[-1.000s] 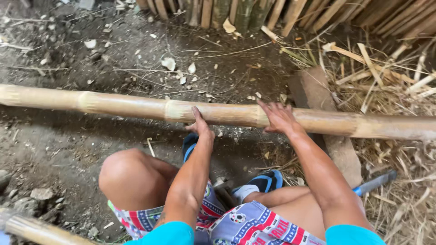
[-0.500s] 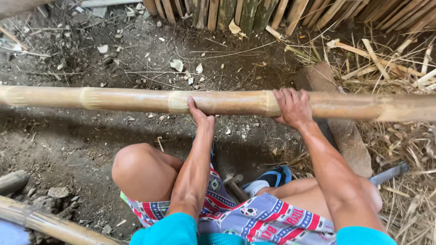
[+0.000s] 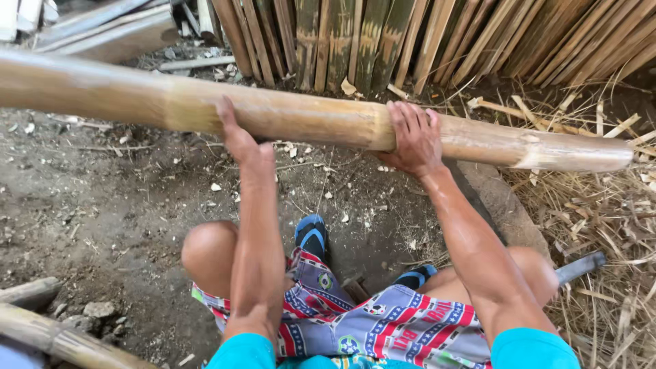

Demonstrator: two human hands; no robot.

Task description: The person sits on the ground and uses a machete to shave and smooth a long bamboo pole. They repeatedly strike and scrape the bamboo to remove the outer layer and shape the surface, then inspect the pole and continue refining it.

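Bamboo pole [image 3: 307, 119] lies nearly level, long axis left to right; left hand [image 3: 240, 140] and right hand [image 3: 413, 137] each grasp it.

Turquoise short sleeves [image 3: 533, 348], patterned shorts [image 3: 383, 328] in red, blue, grey with ball motifs, blue flip-flops [image 3: 311, 236]; bare forearms, knees.

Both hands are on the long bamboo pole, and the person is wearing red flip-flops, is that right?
Not quite. The head view shows the left hand and the right hand both on the long bamboo pole, but the flip-flops are blue, not red.
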